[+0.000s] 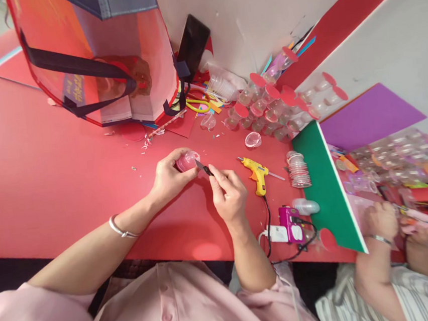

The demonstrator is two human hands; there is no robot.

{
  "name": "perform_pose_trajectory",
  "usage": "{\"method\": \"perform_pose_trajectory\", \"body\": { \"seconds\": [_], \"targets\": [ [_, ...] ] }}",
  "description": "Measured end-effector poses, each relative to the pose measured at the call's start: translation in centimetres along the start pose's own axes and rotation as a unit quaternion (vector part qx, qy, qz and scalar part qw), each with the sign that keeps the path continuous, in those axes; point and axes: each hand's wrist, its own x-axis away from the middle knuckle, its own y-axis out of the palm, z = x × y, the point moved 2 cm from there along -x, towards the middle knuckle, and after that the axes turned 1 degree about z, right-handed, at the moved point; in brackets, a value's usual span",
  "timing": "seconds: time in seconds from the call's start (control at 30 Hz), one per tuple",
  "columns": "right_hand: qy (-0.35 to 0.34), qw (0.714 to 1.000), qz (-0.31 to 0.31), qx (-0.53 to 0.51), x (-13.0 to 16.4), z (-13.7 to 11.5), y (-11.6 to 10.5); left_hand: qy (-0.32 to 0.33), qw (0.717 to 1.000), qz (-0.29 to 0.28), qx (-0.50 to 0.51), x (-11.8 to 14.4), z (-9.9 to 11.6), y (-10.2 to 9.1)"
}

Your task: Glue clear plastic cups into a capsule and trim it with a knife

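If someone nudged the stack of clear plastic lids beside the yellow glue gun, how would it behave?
The stack of clear lids looks thin-walled and see-through, so it is probably very light. Loosely piled and slightly uneven, it would likely slide apart or topple. The smooth red table would probably offer little grip.

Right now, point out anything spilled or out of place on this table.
Small scraps lie scattered on the red table near the bag. One clear cup lies tipped over, apart from the cup pile.
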Motion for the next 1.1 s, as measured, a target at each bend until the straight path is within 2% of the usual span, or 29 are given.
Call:
{"method": "perform_pose_trajectory", "body": {
  "seconds": [0.2,0.3,0.43,0.63,0.8,1.0,1.1],
  "targets": [
    [0.028,0.998,0.031,0.051,-0.2,1.4,-0.1,0.027,0.998,0.047,-0.007,0.3,0.6,-0.3],
    [0.028,0.999,0.036,0.025,-0.1,1.3,-0.1,0.026,0.999,0.035,-0.025,0.1,0.2,-0.2],
    [0.015,1.000,-0.005,0.014,0.0,0.5,0.1,0.015,0.999,0.013,-0.034,-0.1,-0.5,-0.1],
    [0.012,0.999,-0.001,0.037,0.0,0.3,0.0,0.018,0.998,0.025,-0.048,-0.1,-0.4,-0.1],
    [0.012,0.999,-0.010,0.035,0.0,0.4,0.0,-0.009,0.997,0.036,-0.062,-0.2,-0.1,-0.3],
    [0.002,1.000,0.011,0.013,-0.2,0.2,-0.2,0.049,0.996,0.003,-0.071,-0.3,-0.4,-0.2],
    [-0.004,1.000,0.005,0.016,-0.2,0.1,-0.1,0.043,0.996,0.000,-0.072,-0.3,-0.6,-0.2]
  ]
}}
